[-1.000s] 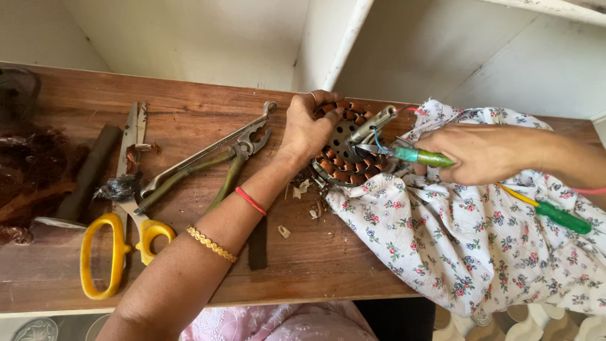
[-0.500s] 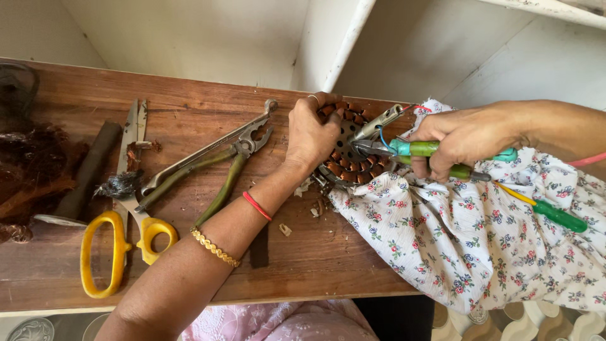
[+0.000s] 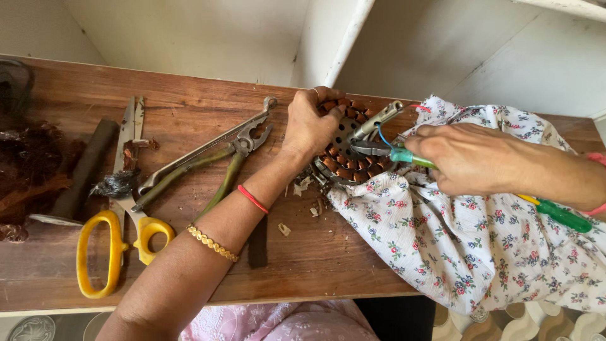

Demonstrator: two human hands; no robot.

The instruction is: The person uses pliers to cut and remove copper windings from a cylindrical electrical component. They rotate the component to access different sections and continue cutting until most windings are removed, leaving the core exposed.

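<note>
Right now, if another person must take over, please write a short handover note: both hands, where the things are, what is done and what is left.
Left hand: holds the round motor stator by its left rim, steady on the wooden bench.
Right hand: closed on a green-handled tool, its tip at the stator's copper windings.
Nearby: green-handled pliers and yellow-handled scissors lie to the left; a second green-handled tool lies on the floral cloth.
Done: small scraps lie beside the stator.
Left: copper windings remain in the slots.
</note>
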